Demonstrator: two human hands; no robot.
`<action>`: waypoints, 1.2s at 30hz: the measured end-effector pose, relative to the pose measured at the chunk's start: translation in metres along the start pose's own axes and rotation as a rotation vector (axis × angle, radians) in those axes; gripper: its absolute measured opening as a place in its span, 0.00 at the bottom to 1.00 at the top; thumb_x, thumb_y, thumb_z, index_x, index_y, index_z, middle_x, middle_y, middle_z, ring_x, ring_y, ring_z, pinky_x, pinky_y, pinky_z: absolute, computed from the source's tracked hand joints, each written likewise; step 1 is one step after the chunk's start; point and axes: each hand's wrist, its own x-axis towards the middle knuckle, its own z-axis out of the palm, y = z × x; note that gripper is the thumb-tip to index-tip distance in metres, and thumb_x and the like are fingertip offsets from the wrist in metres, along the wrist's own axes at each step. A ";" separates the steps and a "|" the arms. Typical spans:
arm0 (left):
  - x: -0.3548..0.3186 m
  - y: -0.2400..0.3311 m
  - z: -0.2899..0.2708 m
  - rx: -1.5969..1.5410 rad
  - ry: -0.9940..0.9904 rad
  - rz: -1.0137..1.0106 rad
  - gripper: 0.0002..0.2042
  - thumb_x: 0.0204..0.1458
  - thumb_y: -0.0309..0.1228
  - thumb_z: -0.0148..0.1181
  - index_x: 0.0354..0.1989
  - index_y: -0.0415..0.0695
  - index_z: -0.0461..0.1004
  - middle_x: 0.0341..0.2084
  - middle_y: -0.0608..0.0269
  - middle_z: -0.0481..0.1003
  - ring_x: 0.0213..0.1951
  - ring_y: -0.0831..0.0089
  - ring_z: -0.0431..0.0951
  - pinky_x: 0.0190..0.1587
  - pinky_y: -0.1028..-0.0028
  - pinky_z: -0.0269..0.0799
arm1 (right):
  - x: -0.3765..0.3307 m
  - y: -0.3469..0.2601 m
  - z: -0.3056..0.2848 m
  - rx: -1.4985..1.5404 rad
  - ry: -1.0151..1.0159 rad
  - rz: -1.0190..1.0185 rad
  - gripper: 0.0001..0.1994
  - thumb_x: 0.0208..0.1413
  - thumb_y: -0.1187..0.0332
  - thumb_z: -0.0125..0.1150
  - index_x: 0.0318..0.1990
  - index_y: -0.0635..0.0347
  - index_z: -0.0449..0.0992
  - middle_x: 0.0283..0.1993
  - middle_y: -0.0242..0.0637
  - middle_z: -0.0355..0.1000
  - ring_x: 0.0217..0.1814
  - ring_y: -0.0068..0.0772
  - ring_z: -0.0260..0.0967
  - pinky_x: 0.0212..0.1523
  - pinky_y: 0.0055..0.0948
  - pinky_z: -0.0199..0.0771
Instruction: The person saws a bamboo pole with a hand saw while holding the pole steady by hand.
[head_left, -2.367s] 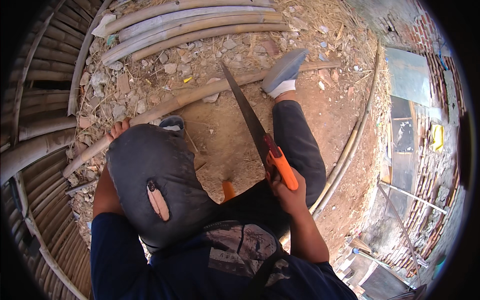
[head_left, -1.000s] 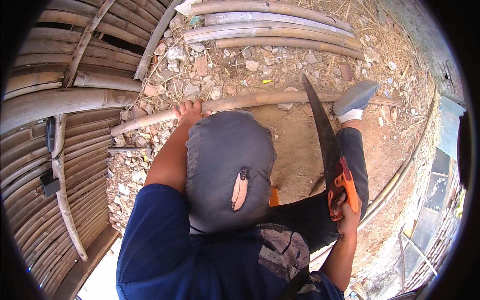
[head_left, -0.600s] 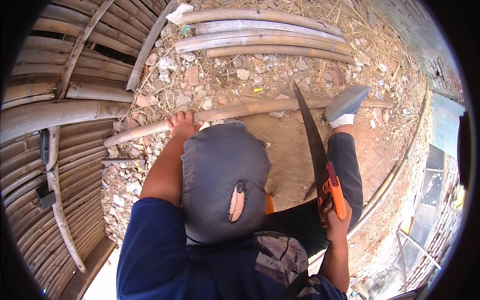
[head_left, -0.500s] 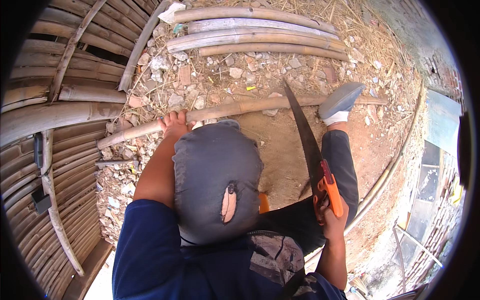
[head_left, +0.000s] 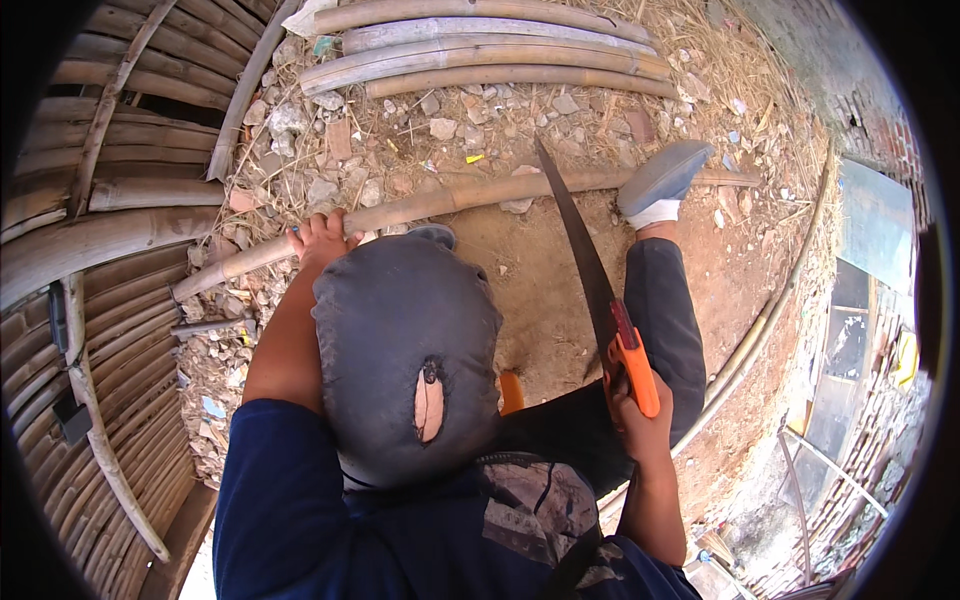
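Note:
An orange-handled handsaw (head_left: 582, 245) is in my right hand (head_left: 643, 415), its fingers wrapped round the grip. The long dark blade points up and away, its tip just beyond the bamboo pole (head_left: 465, 195). From this view I cannot tell whether the blade touches the pole. My left hand (head_left: 322, 238) grips the same pole near its left end, fingers over the top. A grey shoe (head_left: 665, 180) on my right foot presses on the pole toward its right end. My bent left knee (head_left: 405, 330), in dark trousers with a torn hole, hides part of the ground.
Several cut bamboo lengths (head_left: 490, 55) lie side by side at the far side. Stones and straw cover the ground around the pole. A bamboo slat wall (head_left: 130, 370) stands at left. Long thin poles (head_left: 745, 365) curve along the right, near a brick wall.
The whole view has shifted slightly, moving everything a little left and up. Both hands keep their holds, and the saw stays at nearly the same angle over the pole.

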 end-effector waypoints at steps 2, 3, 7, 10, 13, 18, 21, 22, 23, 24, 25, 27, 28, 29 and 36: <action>-0.002 0.001 -0.003 -0.005 -0.017 -0.003 0.35 0.60 0.63 0.53 0.73 0.63 0.57 0.67 0.54 0.59 0.74 0.50 0.49 0.73 0.33 0.26 | 0.009 0.006 0.001 -0.040 0.008 -0.001 0.03 0.50 0.78 0.54 0.31 0.60 0.68 0.25 0.30 0.66 0.24 0.17 0.62 0.27 0.18 0.63; -0.003 0.003 -0.009 -0.013 -0.039 -0.023 0.36 0.60 0.63 0.53 0.73 0.63 0.57 0.67 0.55 0.59 0.75 0.50 0.48 0.73 0.33 0.26 | 0.016 0.012 -0.001 -0.052 -0.006 -0.016 0.03 0.49 0.78 0.54 0.31 0.60 0.68 0.25 0.30 0.66 0.24 0.17 0.62 0.27 0.18 0.63; -0.005 0.001 -0.007 -0.017 -0.007 -0.013 0.35 0.60 0.62 0.53 0.73 0.64 0.56 0.67 0.54 0.59 0.75 0.50 0.48 0.73 0.33 0.26 | -0.002 0.005 -0.010 0.049 -0.013 0.032 0.04 0.48 0.78 0.55 0.30 0.60 0.68 0.24 0.31 0.66 0.22 0.18 0.62 0.23 0.18 0.62; -0.006 0.002 0.001 0.003 0.016 -0.008 0.34 0.60 0.61 0.53 0.73 0.64 0.56 0.67 0.54 0.59 0.75 0.50 0.48 0.73 0.33 0.26 | -0.009 0.011 -0.024 0.113 -0.028 0.025 0.03 0.48 0.78 0.55 0.30 0.60 0.68 0.22 0.31 0.65 0.20 0.19 0.61 0.21 0.18 0.60; -0.006 0.010 -0.008 0.007 0.008 -0.022 0.33 0.61 0.59 0.54 0.72 0.64 0.56 0.66 0.54 0.59 0.75 0.50 0.49 0.73 0.33 0.26 | 0.022 0.010 -0.018 0.133 -0.036 0.028 0.03 0.47 0.78 0.53 0.30 0.60 0.68 0.20 0.31 0.64 0.17 0.19 0.60 0.18 0.19 0.58; -0.005 -0.001 -0.002 -0.029 0.031 -0.017 0.34 0.59 0.60 0.56 0.71 0.64 0.57 0.66 0.55 0.60 0.74 0.51 0.50 0.74 0.35 0.26 | 0.020 0.005 -0.008 0.035 -0.025 0.033 0.04 0.46 0.78 0.52 0.30 0.60 0.68 0.20 0.30 0.64 0.16 0.19 0.59 0.17 0.20 0.56; -0.003 0.001 0.001 -0.001 0.056 -0.029 0.34 0.58 0.60 0.57 0.71 0.64 0.58 0.66 0.55 0.60 0.74 0.51 0.50 0.74 0.35 0.26 | -0.008 0.011 -0.029 0.084 -0.019 0.039 0.04 0.46 0.78 0.53 0.30 0.60 0.68 0.21 0.30 0.65 0.16 0.19 0.59 0.17 0.20 0.56; -0.004 0.004 0.004 0.014 0.063 -0.030 0.34 0.58 0.60 0.57 0.71 0.64 0.58 0.66 0.54 0.59 0.74 0.51 0.50 0.74 0.34 0.27 | -0.011 0.014 -0.031 0.099 -0.006 0.027 0.04 0.46 0.78 0.53 0.30 0.60 0.68 0.21 0.30 0.65 0.17 0.19 0.59 0.17 0.20 0.56; -0.006 0.007 0.005 0.009 0.057 -0.032 0.34 0.58 0.60 0.57 0.71 0.64 0.58 0.66 0.54 0.59 0.74 0.51 0.50 0.74 0.34 0.27 | -0.013 0.017 -0.033 0.114 0.006 0.015 0.04 0.46 0.78 0.54 0.30 0.60 0.68 0.21 0.30 0.65 0.17 0.19 0.59 0.17 0.20 0.56; -0.009 0.013 0.001 0.010 0.047 -0.019 0.34 0.58 0.60 0.57 0.71 0.64 0.58 0.66 0.54 0.59 0.74 0.50 0.51 0.74 0.34 0.27 | -0.009 0.018 -0.030 0.129 0.001 0.033 0.04 0.46 0.78 0.54 0.30 0.60 0.69 0.22 0.30 0.66 0.17 0.19 0.59 0.18 0.20 0.57; -0.010 0.015 -0.005 0.007 0.049 -0.017 0.34 0.58 0.59 0.56 0.71 0.64 0.58 0.66 0.54 0.59 0.74 0.50 0.51 0.74 0.34 0.28 | 0.009 0.013 -0.021 0.144 -0.016 0.039 0.04 0.47 0.78 0.54 0.30 0.61 0.69 0.22 0.30 0.66 0.17 0.19 0.60 0.18 0.20 0.58; -0.008 0.005 0.003 0.020 0.042 -0.009 0.34 0.58 0.57 0.57 0.71 0.64 0.57 0.66 0.53 0.59 0.74 0.50 0.51 0.74 0.34 0.28 | 0.039 0.013 -0.002 0.071 -0.072 -0.013 0.03 0.49 0.77 0.55 0.31 0.62 0.70 0.23 0.29 0.66 0.19 0.19 0.61 0.21 0.20 0.60; -0.007 0.006 0.000 0.022 0.041 0.000 0.34 0.58 0.56 0.58 0.71 0.64 0.57 0.66 0.53 0.59 0.74 0.49 0.51 0.74 0.34 0.28 | 0.048 0.017 0.005 -0.019 -0.097 -0.073 0.02 0.50 0.77 0.55 0.32 0.62 0.70 0.24 0.29 0.67 0.20 0.18 0.61 0.22 0.20 0.61; -0.006 0.008 -0.002 0.008 0.044 -0.001 0.34 0.57 0.54 0.58 0.71 0.63 0.57 0.66 0.53 0.59 0.74 0.49 0.52 0.74 0.34 0.28 | 0.048 0.021 0.006 -0.120 -0.101 -0.133 0.02 0.53 0.76 0.56 0.34 0.62 0.71 0.26 0.28 0.67 0.22 0.17 0.62 0.25 0.20 0.63; -0.011 0.014 -0.010 -0.006 0.045 -0.010 0.36 0.54 0.47 0.62 0.72 0.61 0.56 0.66 0.51 0.59 0.73 0.49 0.53 0.74 0.35 0.28 | -0.023 0.021 -0.042 -0.002 -0.038 0.023 0.03 0.52 0.76 0.56 0.33 0.62 0.71 0.25 0.29 0.67 0.21 0.18 0.62 0.24 0.19 0.63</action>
